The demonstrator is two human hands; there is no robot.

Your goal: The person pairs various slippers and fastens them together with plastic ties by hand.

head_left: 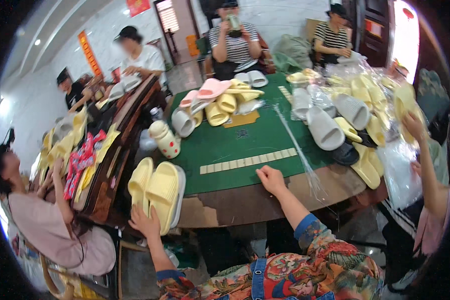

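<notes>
A pair of yellow slides [161, 187] lies at the left end of the table's near edge, with a grey-white slide [179, 195] partly hidden beneath the right one. Spread fingers of my left hand [146, 222] rest against their near ends. My right hand [271, 181] is closed in a fist at the near edge of the green table mat [235, 187], with nothing showing in it. Just beyond it lies a row of pale tiles [247, 161]. To its right, a bundle of thin clear strands [305, 170] runs across the mat.
Pink, yellow and grey slides [217, 102] are piled at the back. More slides and clear plastic bags [400, 167] cover the right side, where a co-worker's hand [414, 126] holds a yellow slide. A spotted bottle [163, 139] stands left. Other people sit around.
</notes>
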